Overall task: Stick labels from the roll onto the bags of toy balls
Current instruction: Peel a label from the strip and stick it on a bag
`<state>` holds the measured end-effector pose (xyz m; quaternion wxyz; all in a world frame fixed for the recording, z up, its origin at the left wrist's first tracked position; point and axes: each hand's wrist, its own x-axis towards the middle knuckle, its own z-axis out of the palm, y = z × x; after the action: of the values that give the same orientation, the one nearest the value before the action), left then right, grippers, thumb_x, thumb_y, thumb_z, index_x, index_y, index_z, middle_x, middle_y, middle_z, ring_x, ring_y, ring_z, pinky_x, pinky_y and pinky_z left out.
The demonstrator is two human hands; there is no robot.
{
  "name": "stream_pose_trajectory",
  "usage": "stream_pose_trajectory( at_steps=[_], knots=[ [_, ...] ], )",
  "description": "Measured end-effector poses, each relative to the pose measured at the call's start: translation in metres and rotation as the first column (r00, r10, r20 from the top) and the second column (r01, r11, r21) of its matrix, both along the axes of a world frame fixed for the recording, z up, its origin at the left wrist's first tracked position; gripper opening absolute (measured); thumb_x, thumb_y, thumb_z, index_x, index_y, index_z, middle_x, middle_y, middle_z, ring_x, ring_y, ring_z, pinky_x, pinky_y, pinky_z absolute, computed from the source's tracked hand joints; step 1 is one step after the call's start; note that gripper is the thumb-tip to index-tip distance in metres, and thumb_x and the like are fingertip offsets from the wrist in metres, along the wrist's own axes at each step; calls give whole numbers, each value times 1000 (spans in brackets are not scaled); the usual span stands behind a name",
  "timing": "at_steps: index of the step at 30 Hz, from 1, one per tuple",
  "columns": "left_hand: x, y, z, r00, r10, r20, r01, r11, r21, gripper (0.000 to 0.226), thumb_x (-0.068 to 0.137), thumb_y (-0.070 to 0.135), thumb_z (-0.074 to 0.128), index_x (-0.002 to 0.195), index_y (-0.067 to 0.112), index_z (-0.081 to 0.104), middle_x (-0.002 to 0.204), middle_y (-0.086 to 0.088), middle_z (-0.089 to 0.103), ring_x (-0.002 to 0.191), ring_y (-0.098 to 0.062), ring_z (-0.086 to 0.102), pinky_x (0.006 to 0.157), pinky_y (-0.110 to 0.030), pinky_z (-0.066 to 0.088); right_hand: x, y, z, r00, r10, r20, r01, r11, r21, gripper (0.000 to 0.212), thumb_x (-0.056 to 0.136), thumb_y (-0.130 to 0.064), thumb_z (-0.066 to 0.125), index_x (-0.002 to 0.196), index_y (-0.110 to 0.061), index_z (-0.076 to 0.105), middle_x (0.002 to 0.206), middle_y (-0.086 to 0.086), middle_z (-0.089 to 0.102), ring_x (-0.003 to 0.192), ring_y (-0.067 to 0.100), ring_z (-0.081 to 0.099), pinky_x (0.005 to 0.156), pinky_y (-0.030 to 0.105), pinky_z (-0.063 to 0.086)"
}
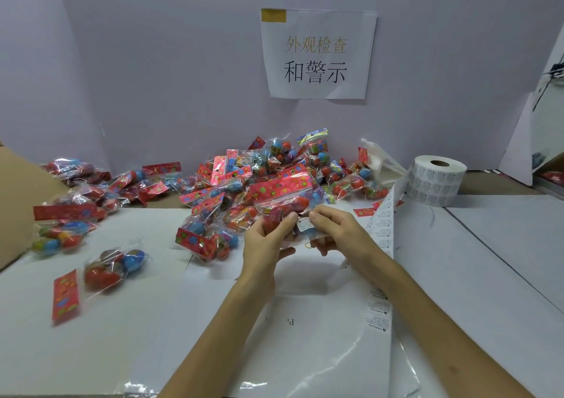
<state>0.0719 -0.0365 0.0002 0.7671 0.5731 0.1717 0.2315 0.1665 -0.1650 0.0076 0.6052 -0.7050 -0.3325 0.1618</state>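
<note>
White glossy table (488, 260) under heaped bags (232, 190); lilac wall (152, 62), paper sign (317, 56)

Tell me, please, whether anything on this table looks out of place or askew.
The label strip has unwound far from the roll, trailing in a twisted band across the table toward its near edge. The wall sign hangs slightly tilted. Nothing looks spilled or damaged.

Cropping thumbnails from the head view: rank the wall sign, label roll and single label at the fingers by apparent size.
1. Wall sign
2. Label roll
3. Single label, pinched by the right hand at the bag the left hand holds
No close calls.
</note>
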Motion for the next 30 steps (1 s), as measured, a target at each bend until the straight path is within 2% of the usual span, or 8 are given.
stream_pose_trajectory(
  at_steps=[4, 7, 10, 13, 19, 24, 27, 30],
  knots=[
    [-1, -4, 2, 1000, -14, 3, 14, 996, 86, 30, 89, 47, 71, 106, 22, 69, 88, 8, 78, 81, -10, 75, 68, -25, 57, 2, -3, 4, 999, -42, 8, 43, 998, -39, 29, 102, -41, 55, 114, -17, 66, 103, 10, 68, 76, 9, 64, 64, 26, 51],
    [-2, -7, 3, 1000, -19, -1, 19, 985, 169, 37, 84, 62, 61, 96, 29, 70, 81, 10, 76, 78, -6, 73, 61, -19, 56, 2, -7, 8, 997, -80, -20, 80, 996, 32, 42, 87, -52, 62, 113, -20, 66, 101, 0, 72, 84, 10, 66, 68, 27, 53],
    [0, -8, 1, 1000, -24, -4, 25, 979, 204, 24, 98, 46, 61, 83, 33, 76, 79, 7, 75, 79, -12, 71, 67, -25, 58, 1, -9, 9, 996, -68, -54, 73, 993, 96, 26, 87, -42, 73, 106, -23, 70, 89, -5, 75, 81, 10, 68, 65, 24, 52],
    [0, -6, 0, 1000, 13, -28, -7, 980, 198, 34, 98, 27, 64, 67, 31, 75, 63, 10, 69, 60, -4, 64, 53, -18, 50, -1, -6, 7, 998, -64, -4, 64, 995, 71, 6, 92, -24, 73, 98, -23, 73, 81, -5, 76, 74, 11, 68, 63, 24, 52],
    [1, -6, -1, 997, 9, -76, 3, 987, 160, 22, 96, 27, 68, 77, 22, 76, 69, 5, 75, 62, -5, 69, 56, -18, 53, -3, -8, 7, 998, -64, 6, 64, 997, 31, 3, 93, -22, 72, 96, -21, 73, 86, 2, 77, 74, 12, 70, 61, 24, 52],
    [-3, -8, 1, 992, -98, -74, 110, 977, 180, 31, 91, 48, 69, 103, 20, 74, 89, -5, 78, 71, -17, 75, 61, -26, 59, 6, -12, 9, 984, -160, -74, 164, 985, 55, 6, 94, -17, 70, 96, -11, 72, 78, 3, 75, 67, 19, 71, 54, 25, 55],
    [-2, -5, 1, 992, -110, -62, 116, 988, 104, 35, 88, 38, 76, 117, 23, 65, 91, -3, 80, 79, -26, 77, 63, -28, 61, 14, -16, 9, 944, -239, -228, 258, 964, 59, 20, 93, -20, 71, 110, -8, 69, 93, 13, 76, 79, 29, 75, 62, 33, 60],
    [-2, -2, 0, 995, -56, -82, 63, 995, 83, 40, 90, 30, 76, 125, 18, 62, 90, -4, 80, 79, -24, 77, 62, -28, 59, 19, -22, 8, 951, -176, -254, 199, 978, 68, 18, 92, -16, 72, 109, -10, 68, 90, 10, 76, 78, 27, 77, 62, 30, 59]
  ],
)
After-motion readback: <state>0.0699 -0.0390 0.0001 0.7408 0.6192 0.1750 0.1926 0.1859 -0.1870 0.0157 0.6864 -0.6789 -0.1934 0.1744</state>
